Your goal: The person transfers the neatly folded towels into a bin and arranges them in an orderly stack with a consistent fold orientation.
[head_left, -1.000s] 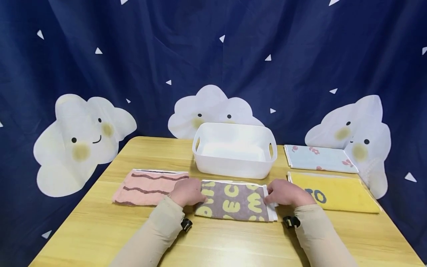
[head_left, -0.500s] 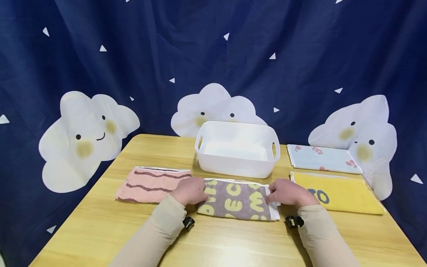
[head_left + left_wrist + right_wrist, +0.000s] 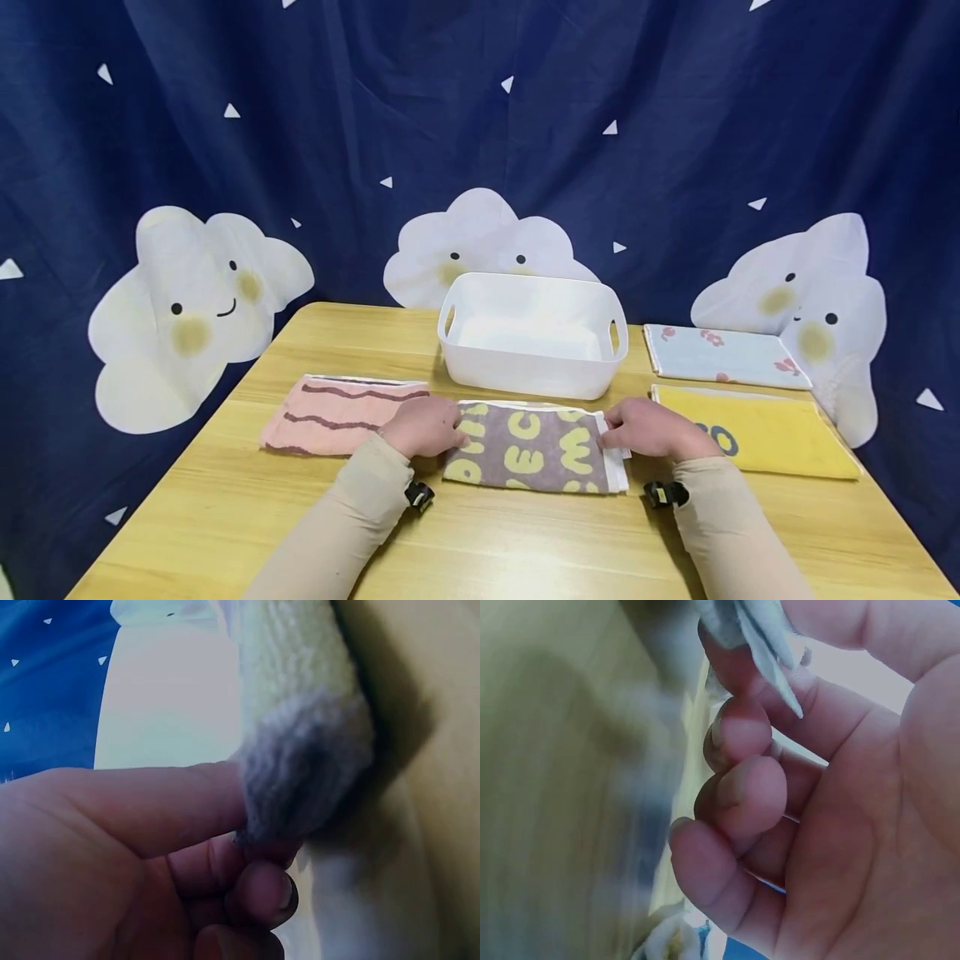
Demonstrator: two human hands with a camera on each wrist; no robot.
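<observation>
A folded grey-brown towel with yellow letters (image 3: 525,450) lies in front of the basket in the head view. My left hand (image 3: 425,427) pinches its left end, and in the left wrist view the thumb presses the fuzzy grey end of the towel (image 3: 307,765) with fingers beneath. On the other side my right hand (image 3: 652,429) pinches the white-bordered right end. The right wrist view shows the towel's thin pale layers (image 3: 761,652) between thumb and forefinger, with the other fingers curled below.
Behind the towel stands a white plastic basket (image 3: 528,371) with side handle holes. A folded pink striped towel (image 3: 330,417) is at left. On the right are folded yellow (image 3: 780,437) and light-blue floral towels (image 3: 727,354). All rest on a wooden table (image 3: 517,550) before a dark-blue curtain (image 3: 337,100).
The head view has shifted slightly. Both hands stay at the two ends of the grey-brown towel, which shows hardly any movement on the table.
</observation>
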